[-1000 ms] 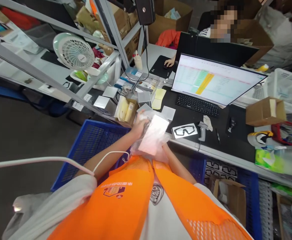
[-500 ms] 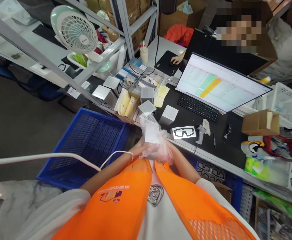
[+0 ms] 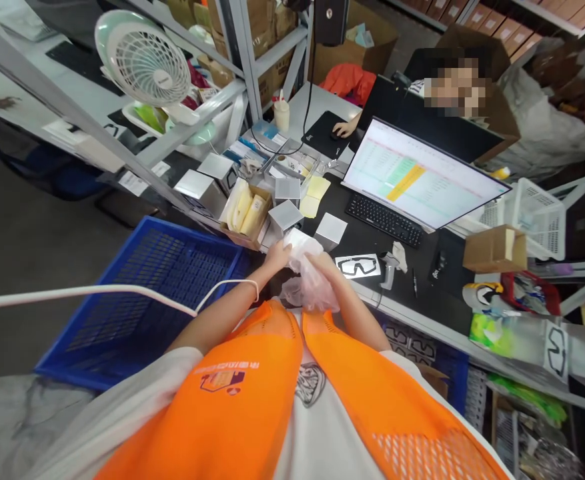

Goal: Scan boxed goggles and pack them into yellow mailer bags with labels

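the left hand (image 3: 277, 255) grips a white box (image 3: 300, 241), its near end hidden by a cloudy plastic bag (image 3: 313, 285), in front of the keyboard (image 3: 383, 219) and to its left; the right hand (image 3: 325, 265) is closed on the bag, partly hard to make out. five silver boxes (image 3: 331, 228) sit left of the keyboard, one monitor (image 3: 425, 179) behind it.
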### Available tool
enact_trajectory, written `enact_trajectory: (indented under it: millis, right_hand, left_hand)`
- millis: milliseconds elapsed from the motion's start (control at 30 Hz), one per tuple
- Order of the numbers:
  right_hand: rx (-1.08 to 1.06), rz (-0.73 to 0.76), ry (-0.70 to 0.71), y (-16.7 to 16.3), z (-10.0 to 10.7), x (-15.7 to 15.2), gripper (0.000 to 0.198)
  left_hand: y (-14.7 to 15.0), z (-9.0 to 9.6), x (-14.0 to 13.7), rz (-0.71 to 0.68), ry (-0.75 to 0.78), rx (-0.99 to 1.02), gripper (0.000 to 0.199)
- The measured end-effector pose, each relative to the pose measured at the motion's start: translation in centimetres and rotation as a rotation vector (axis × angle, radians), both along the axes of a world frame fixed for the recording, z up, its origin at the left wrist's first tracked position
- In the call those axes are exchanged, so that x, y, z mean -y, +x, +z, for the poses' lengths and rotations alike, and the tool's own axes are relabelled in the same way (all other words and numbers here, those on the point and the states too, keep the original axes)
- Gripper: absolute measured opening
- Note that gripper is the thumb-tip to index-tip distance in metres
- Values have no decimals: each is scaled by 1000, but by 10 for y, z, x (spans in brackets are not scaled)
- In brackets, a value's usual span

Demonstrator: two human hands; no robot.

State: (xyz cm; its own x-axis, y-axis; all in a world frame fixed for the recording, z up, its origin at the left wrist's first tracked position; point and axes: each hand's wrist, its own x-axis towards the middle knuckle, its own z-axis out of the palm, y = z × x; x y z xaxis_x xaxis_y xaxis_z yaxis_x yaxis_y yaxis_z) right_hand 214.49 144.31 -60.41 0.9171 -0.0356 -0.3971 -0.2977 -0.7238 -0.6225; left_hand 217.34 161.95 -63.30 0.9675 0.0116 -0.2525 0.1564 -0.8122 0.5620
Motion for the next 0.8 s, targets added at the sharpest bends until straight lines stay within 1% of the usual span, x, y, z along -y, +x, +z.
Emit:
enact_trajectory:
  millis: [100, 133, 200, 233, 267, 333, 400, 433, 500, 567, 633, 667, 733, 800]
  right_hand:
    - [96, -31, -137, 3, 15, -4, 62]
    - [135, -2, -184, 4, 18, -8, 67]
    - [176, 130, -243, 6, 19, -17, 72]
    - [177, 207, -259, 8, 18, -21, 69]
    - [177, 260, -273, 11, 17, -24, 61]
    - [202, 288, -281, 22, 13, -26, 41]
    - [250, 253, -270, 34, 12, -24, 29]
    - [271, 229, -265, 41, 13, -22, 26]
    - [306, 186, -247, 51, 17, -18, 26]
    - [350, 144, -210, 57, 22, -16, 27]
    - [408, 95, -128, 62, 28, -16, 27]
    - [438, 60, -76, 64, 30, -17, 27]
    - [461, -25, 3, 70, 35, -20, 27]
    - [422, -73, 13, 79, 40, -21, 27]
  left_hand:
    - [15, 8, 2, -116, 110, 42, 41]
    - [18, 11, 1, -136, 124, 43, 40]
    - [24, 16, 0, -173, 148, 58, 39]
    - [26, 18, -1, -188, 165, 71, 39]
    - [29, 21, -1, -196, 176, 80, 40]
    - [36, 25, 0, -206, 157, 87, 41]
    - [43, 27, -2, -221, 110, 82, 41]
    - [47, 28, -4, -227, 80, 93, 41]
    - [52, 27, -13, -210, -9, 181, 43]
    - [53, 23, -26, -125, -135, 320, 47]
    - [46, 13, -39, -26, -250, 447, 49]
    - [39, 7, -44, -13, -283, 481, 49]
    - [24, -6, -49, -74, -335, 497, 49]
    - [11, -16, -46, -163, -369, 449, 53]
